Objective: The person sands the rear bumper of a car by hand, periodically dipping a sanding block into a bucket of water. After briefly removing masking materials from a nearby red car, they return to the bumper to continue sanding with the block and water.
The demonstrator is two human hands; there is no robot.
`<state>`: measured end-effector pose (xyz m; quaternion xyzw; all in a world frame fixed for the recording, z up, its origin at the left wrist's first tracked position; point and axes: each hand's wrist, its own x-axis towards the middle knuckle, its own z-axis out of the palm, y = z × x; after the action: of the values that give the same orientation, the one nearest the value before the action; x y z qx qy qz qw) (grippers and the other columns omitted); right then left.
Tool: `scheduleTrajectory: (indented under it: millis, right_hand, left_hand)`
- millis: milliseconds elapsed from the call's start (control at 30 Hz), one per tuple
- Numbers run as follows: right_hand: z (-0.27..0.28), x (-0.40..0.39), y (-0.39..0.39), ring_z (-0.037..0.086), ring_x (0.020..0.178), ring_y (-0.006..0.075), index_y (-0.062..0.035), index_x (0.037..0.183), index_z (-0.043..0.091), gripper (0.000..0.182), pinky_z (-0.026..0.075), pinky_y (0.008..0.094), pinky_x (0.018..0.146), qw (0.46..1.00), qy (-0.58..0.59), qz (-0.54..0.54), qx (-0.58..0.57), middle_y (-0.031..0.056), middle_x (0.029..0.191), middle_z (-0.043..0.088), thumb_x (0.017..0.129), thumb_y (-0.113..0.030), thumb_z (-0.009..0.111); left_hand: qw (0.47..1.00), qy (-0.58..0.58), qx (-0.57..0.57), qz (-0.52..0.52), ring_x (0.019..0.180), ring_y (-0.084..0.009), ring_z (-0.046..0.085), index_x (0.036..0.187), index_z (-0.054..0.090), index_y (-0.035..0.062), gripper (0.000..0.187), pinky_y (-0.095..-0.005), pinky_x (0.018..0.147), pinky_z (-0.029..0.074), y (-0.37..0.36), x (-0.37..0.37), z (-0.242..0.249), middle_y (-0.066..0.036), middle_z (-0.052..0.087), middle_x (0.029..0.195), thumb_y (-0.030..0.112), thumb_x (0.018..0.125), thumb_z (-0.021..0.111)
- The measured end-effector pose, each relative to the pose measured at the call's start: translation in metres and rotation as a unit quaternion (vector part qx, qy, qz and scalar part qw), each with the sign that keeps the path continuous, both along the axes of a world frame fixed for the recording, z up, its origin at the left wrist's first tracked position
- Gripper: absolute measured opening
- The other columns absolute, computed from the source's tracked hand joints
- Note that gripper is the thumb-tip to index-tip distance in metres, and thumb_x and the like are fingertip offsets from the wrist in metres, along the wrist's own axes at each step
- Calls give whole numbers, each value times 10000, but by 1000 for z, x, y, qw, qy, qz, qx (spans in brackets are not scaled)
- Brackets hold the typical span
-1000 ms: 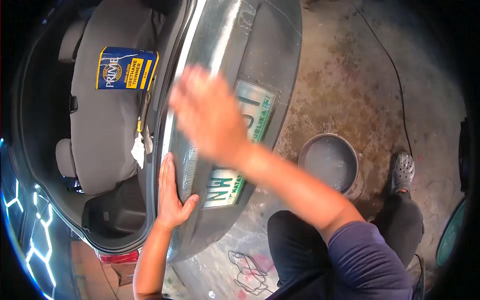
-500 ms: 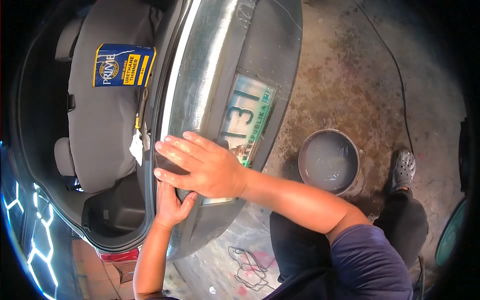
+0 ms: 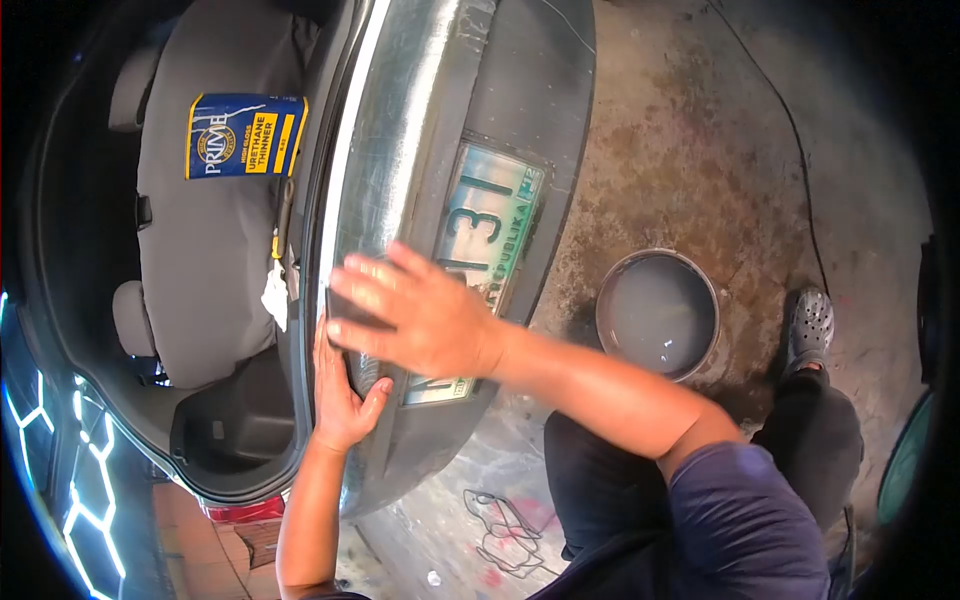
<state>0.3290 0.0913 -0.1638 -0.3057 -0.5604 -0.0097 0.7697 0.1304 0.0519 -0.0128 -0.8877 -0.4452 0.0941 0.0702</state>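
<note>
One dark pad (image 3: 351, 307) lies under the right hand (image 3: 425, 318).

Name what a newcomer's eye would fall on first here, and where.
Probably the blue-and-yellow can, bright against the grey seat inside the car. Next, mid-picture, the right hand spread over the car's rear, with the left hand just below it. Then perhaps the round bucket of cloudy liquid on the stained floor, to the right.

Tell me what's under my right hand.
Your right hand is over the car's rear panel, covering part of the license plate. A dark object shows between its fingers; the rest and the surface beneath are hidden.
</note>
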Motion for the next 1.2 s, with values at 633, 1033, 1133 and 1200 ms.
scheduleTrajectory:
  millis: [633, 1033, 1133, 1200]
  right_hand:
    - [-85, 136, -6, 673, 1129, 396, 5, 1337, 585, 518, 512, 446, 986, 830, 237, 222, -454, 267, 1226, 681, 929, -305, 663]
    - [-224, 110, -59, 723, 1065, 374, -25, 1043, 795, 326, 568, 444, 876, 522, -316, 358, -706, 245, 1141, 734, 779, -146, 645]
    - [-260, 104, -71, 718, 1094, 370, -35, 1066, 794, 335, 563, 445, 893, 494, -325, 328, -737, 235, 1159, 733, 790, -148, 642]
    - [-257, 112, -70, 709, 1116, 375, -42, 1083, 793, 337, 557, 448, 908, 499, -312, 315, -745, 233, 1187, 725, 805, -149, 634]
  left_hand:
    - [982, -98, 159, -27, 1416, -349, 392, 1639, 238, 43, 1005, -461, 1154, 363, 83, 170, -23, -164, 451, 1566, 237, 826, 798]
    - [981, -46, 186, -40, 1363, -376, 492, 1495, 508, -25, 848, -428, 1148, 397, 126, 239, -31, -227, 540, 1483, 437, 851, 809]
    - [980, -41, 190, -51, 1350, -371, 496, 1496, 514, -13, 770, -433, 1136, 414, 129, 233, -31, -208, 541, 1484, 442, 919, 744]
    - [982, -44, 179, -48, 1365, -373, 491, 1497, 514, -6, 718, -437, 1143, 405, 130, 234, -31, -208, 533, 1498, 413, 950, 714]
